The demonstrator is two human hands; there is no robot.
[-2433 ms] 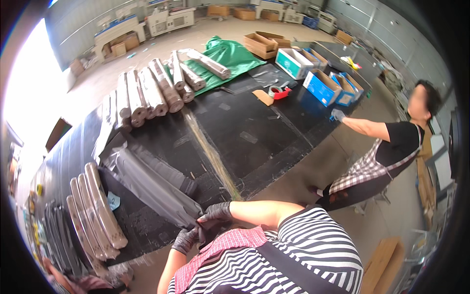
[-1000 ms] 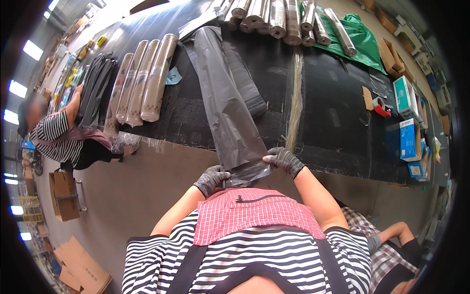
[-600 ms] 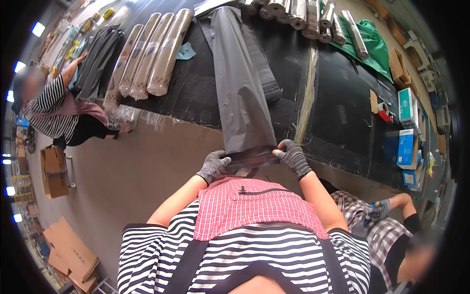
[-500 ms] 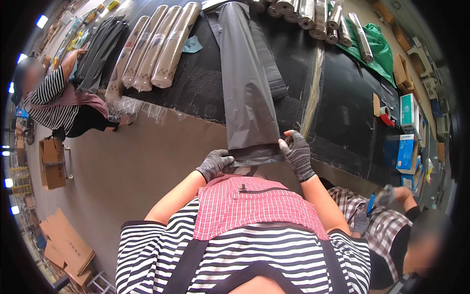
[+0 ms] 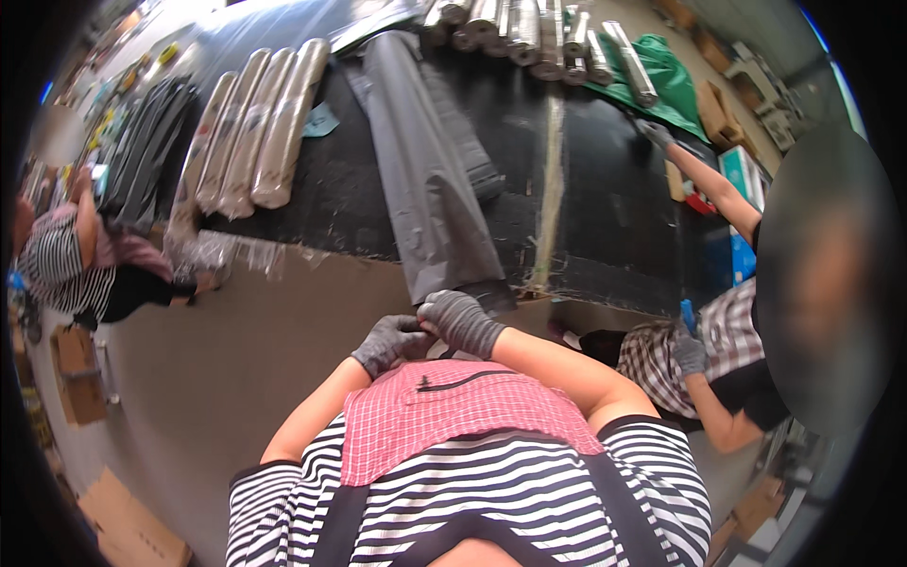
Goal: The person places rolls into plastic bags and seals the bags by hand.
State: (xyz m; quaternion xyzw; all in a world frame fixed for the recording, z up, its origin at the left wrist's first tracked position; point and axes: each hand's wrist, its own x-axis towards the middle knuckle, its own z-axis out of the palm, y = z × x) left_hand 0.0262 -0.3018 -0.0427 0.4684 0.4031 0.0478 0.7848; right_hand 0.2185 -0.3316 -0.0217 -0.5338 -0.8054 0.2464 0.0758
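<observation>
A long grey plastic bag (image 5: 416, 161) stretches across the black table, its near end hanging over the front edge toward me. My left hand (image 5: 389, 344), in a grey knit glove, is closed at the left corner of that end. Right beside it, my right hand (image 5: 461, 321) wears the same kind of glove. Its fingers are bent and closed on the bag's near edge, touching the left hand. The fingertips of both hands are largely hidden. More folded grey bags (image 5: 468, 142) lie under the long one.
Several wrapped rolls (image 5: 288, 123) lie left on the black table (image 5: 350, 208); more rolls (image 5: 524, 33) lie at the back beside a green sheet (image 5: 666, 71). A co-worker's arm (image 5: 718, 189) reaches over the table at right, a blue tool (image 5: 688, 317) by their other hand. Another person (image 5: 71, 246) stands left.
My right hand has moved left from the bag's right corner to meet my left hand. The co-worker at right has come closer and stretched an arm over the table. The view has shifted.
</observation>
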